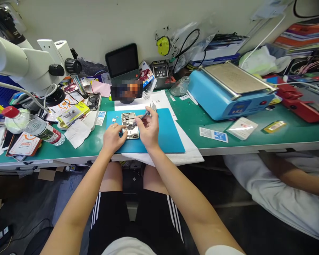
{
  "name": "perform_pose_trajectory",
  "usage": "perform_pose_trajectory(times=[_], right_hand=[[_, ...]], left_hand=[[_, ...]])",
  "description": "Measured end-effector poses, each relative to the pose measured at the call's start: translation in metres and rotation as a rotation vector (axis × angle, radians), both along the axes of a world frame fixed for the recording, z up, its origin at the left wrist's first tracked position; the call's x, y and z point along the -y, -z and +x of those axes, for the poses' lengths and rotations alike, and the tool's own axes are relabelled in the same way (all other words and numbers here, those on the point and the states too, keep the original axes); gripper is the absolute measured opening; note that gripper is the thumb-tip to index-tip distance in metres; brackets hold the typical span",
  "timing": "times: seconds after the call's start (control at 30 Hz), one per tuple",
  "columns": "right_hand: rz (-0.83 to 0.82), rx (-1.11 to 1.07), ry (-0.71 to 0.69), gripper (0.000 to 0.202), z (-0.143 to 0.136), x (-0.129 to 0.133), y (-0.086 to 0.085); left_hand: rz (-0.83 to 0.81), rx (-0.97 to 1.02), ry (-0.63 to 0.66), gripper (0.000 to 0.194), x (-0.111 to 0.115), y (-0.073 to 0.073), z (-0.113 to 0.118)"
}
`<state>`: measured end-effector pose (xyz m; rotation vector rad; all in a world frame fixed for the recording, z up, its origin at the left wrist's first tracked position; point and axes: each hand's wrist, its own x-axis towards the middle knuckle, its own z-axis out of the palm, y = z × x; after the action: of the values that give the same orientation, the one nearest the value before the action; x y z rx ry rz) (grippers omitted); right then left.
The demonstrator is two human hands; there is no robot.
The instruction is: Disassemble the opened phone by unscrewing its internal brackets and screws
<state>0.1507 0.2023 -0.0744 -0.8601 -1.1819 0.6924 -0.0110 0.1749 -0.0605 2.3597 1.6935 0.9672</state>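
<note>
An opened phone (133,131) with its inner parts showing lies on a blue mat (167,134). My right hand (149,129) is closed round a slim grey screwdriver-like tool (143,115), whose tip points down at the phone's middle. Metal tweezers (153,106) also stick out by the fingers of this hand; whether they are held is not clear. At the phone's left edge rests my left hand (113,136), thumb and fingers apart, touching the frame. Small metal pieces (113,120) lie on the mat left of the phone.
A microscope (29,63) and a plastic bottle (44,129) stand at the left. Behind the mat is a propped phone (126,90). A blue heating-plate machine (228,92) sits at the right. Another person's arm (295,173) rests near the table's right front edge.
</note>
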Motion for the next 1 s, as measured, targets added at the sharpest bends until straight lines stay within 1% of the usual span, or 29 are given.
perform_pose_trajectory(times=[0.13,0.23,0.47,0.63,0.8,1.0], right_hand=[[-0.021,-0.051,0.003,0.051,0.002,-0.002,0.01],[-0.023,-0.041,-0.006,0.052,0.004,-0.004,0.013],[-0.03,0.0,0.022,0.054,0.002,-0.008,0.013],[-0.031,0.026,0.027,0.053,0.002,-0.005,0.012],[-0.034,-0.006,0.007,0.054,-0.001,-0.003,0.01],[-0.038,0.011,0.012,0.056,-0.002,-0.002,0.01]], left_hand=[[-0.018,0.012,0.046,0.017,0.0,0.0,-0.002],[-0.027,0.02,0.056,0.018,0.0,0.0,-0.003],[-0.057,0.02,0.111,0.016,-0.001,0.001,-0.003],[-0.071,0.017,0.112,0.014,-0.002,0.001,-0.004],[-0.081,0.026,0.116,0.013,-0.002,0.0,-0.004],[-0.088,0.035,0.11,0.013,-0.004,0.0,-0.003]])
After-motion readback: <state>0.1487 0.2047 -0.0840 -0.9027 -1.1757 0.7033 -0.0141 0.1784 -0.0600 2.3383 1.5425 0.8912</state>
